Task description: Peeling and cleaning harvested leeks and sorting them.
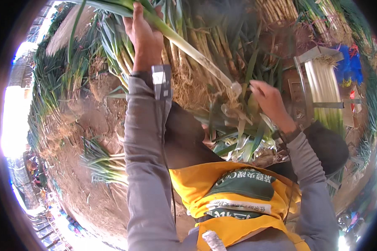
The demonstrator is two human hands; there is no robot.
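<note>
My left hand [145,42], raised at the top, grips a long green onion [193,52] by its green upper part. The white stalk slants down to the right, ending in a pale root end. Close beside that end is my right hand [271,104], its fingers bent toward the root end and apart from it. Those fingers are partly blurred, and whether they pinch anything is hidden. Below the root end lie loose peeled leaves and pale skins [241,146].
Rows of unpeeled green onions [184,79] with brown roots lie beyond my hands, and more piles [50,92] line the left. A small bunch [102,161] rests on the dirt floor. At right, cleaned white stalks [323,85] lie in a metal-framed holder near a blue plastic bag [351,65].
</note>
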